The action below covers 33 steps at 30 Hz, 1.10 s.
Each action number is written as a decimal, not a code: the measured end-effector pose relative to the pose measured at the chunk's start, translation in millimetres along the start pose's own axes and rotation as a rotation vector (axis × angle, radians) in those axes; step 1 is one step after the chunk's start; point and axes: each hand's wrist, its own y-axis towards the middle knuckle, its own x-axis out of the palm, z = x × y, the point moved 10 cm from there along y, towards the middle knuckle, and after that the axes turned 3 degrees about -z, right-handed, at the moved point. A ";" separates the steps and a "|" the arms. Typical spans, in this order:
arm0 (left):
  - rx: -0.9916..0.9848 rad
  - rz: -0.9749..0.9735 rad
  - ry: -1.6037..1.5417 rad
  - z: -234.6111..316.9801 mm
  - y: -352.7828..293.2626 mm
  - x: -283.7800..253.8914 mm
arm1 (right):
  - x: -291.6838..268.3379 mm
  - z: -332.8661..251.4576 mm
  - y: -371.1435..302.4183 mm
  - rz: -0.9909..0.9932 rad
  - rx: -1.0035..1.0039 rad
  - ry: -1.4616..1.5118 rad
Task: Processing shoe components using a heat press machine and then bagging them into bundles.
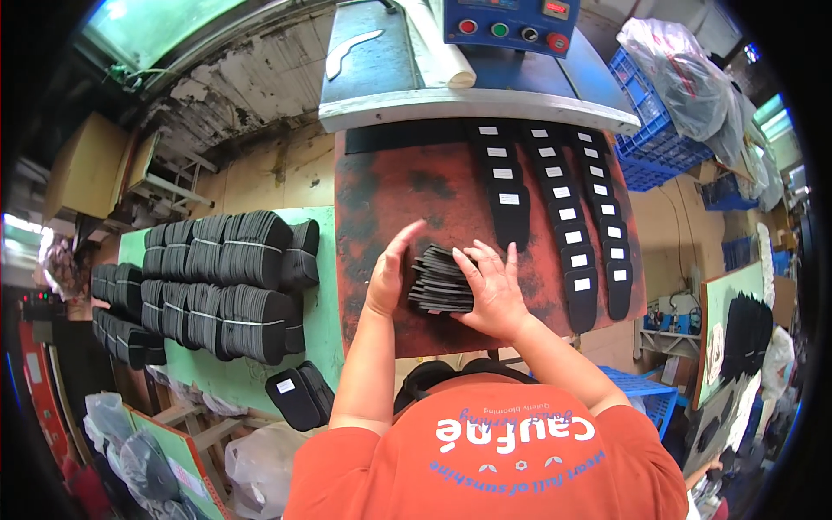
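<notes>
Holding a stack of black pads (pixel 440 282) between two hands, over the near part of the red tabletop (pixel 390 195).

From my end, the step looks like squaring the stack's edges; the next move, I judge, calls for the left palm to press in so both ends are backed. The stack lies just right of my left hand (pixel 387 279), which stands wide and flat; contact there I can't tell. My right hand (pixel 496 295) seems to grip its right end, thumb near, fingers spread along the far side. Overlapping rows of labelled pads (pixel 579 303) run down the red tabletop's right side. Left of it, tied bundles (pixel 251 321) sit on a green table (pixel 217 368); a control box (pixel 511 17) stands beyond its far edge.
</notes>
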 end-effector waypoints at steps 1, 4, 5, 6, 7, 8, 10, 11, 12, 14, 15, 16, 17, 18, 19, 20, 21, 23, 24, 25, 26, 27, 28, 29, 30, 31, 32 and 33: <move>-0.034 -0.037 0.020 1.3 -5.7 5.0 | 0.0 0.1 0.7 -0.056 0.065 -0.117; -0.003 -0.137 0.364 -2.9 -23.3 30.5 | 2.6 -9.1 5.5 -0.107 0.091 -0.269; -0.011 -0.091 0.359 -5.4 -28.8 25.5 | 3.1 -13.5 6.5 -0.133 0.095 -0.276; -0.053 -0.056 0.249 -20.2 -33.7 24.6 | 7.0 -14.6 7.5 -0.162 0.098 -0.282; 0.021 -0.080 0.363 -3.9 -29.0 34.7 | 9.9 -12.1 8.1 -0.164 0.100 -0.260; 0.051 -0.109 0.423 -2.0 -33.0 35.7 | 3.5 -18.2 8.5 -0.096 0.062 -0.245; 0.064 -0.075 0.520 14.1 -41.9 34.6 | 2.1 -15.5 10.9 -0.138 0.078 -0.261; 0.098 0.017 0.583 42.9 -54.4 24.6 | -2.9 -18.2 12.6 -0.130 0.072 -0.219; 0.139 0.098 0.643 74.3 -65.2 20.3 | -7.6 -20.9 12.7 -0.103 0.044 -0.189; 0.330 0.243 0.772 150.0 -111.8 0.8 | -6.6 -23.5 10.7 -0.095 -0.018 -0.197; 0.518 0.374 0.802 178.7 -150.3 -19.1 | -6.6 -25.0 10.5 -0.102 -0.039 -0.197; 0.532 0.576 0.731 196.4 -189.7 -50.1 | -5.5 -21.4 10.7 -0.119 -0.020 -0.183; 0.577 0.836 0.536 197.0 -233.1 -94.1 | -0.5 -19.8 16.6 -0.136 -0.012 -0.163; 0.236 1.251 0.732 199.5 -274.4 -133.8 | -4.8 -13.5 22.2 -0.173 0.066 -0.050; 0.022 1.406 0.888 203.3 -308.5 -174.6 | -8.0 -8.5 24.6 -0.148 0.103 0.195; -0.054 1.411 0.987 195.6 -332.7 -211.6 | -9.5 -4.0 25.6 -0.126 0.140 0.441; -0.240 1.227 1.228 174.5 -343.8 -245.2 | -4.1 -8.9 29.7 -0.225 0.202 0.707; -0.504 1.072 1.243 118.1 -363.6 -301.8 | 7.9 -27.4 37.1 -0.313 0.197 1.086; -0.502 1.065 1.231 102.0 -359.9 -313.9 | 16.2 -29.8 35.4 -0.377 0.228 1.197; -0.469 1.038 1.321 92.9 -348.1 -316.0 | 18.2 -32.5 34.7 -0.371 0.233 1.187; -0.436 1.011 1.410 86.9 -339.5 -318.2 | 25.2 -37.7 31.0 -0.394 0.276 1.255; -0.433 1.019 1.408 77.4 -343.1 -331.5 | 33.3 -45.4 28.8 -0.425 0.309 1.328; -0.479 0.903 1.581 69.7 -339.3 -337.1 | 38.6 -55.3 29.0 -0.434 0.299 1.327; -0.527 0.782 1.751 63.1 -342.1 -339.8 | 44.7 -69.7 28.7 -0.461 0.281 1.422; -0.513 0.772 1.742 64.1 -339.1 -338.4 | 48.0 -76.3 26.8 -0.456 0.280 1.508; -0.453 0.945 1.487 74.2 -343.3 -340.7 | 50.9 -76.0 21.5 -0.453 0.312 1.590; -0.401 1.093 1.226 86.7 -350.6 -339.7 | 52.9 -72.8 19.7 -0.414 0.323 1.590; -0.375 1.064 1.170 105.0 -344.1 -326.7 | 59.6 -79.4 15.4 -0.493 0.333 1.708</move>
